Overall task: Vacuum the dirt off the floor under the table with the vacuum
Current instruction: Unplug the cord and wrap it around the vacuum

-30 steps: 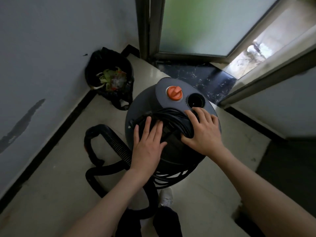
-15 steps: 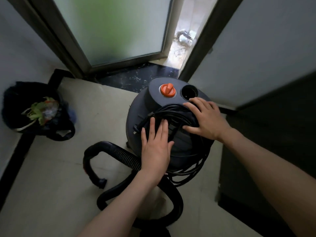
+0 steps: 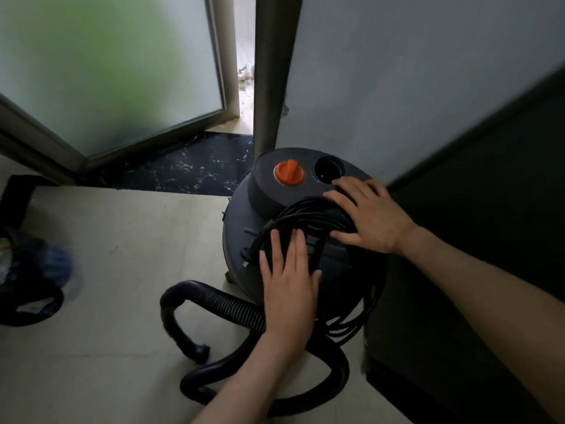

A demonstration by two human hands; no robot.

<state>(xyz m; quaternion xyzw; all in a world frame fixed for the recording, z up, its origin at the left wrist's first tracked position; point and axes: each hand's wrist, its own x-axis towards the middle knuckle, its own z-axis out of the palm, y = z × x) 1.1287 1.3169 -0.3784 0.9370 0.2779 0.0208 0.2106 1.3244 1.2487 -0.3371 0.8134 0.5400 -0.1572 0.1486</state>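
Head view, left to right: black trash bag at far left on beige tile floor; frosted glass door ajar behind. Ribbed black hose loops on floor, just beside vacuum. My left hand lies flat, fingers spread, on coiled black cord atop the vacuum; right hand flat beside orange knob. Neither grip closed. Grey wall right.
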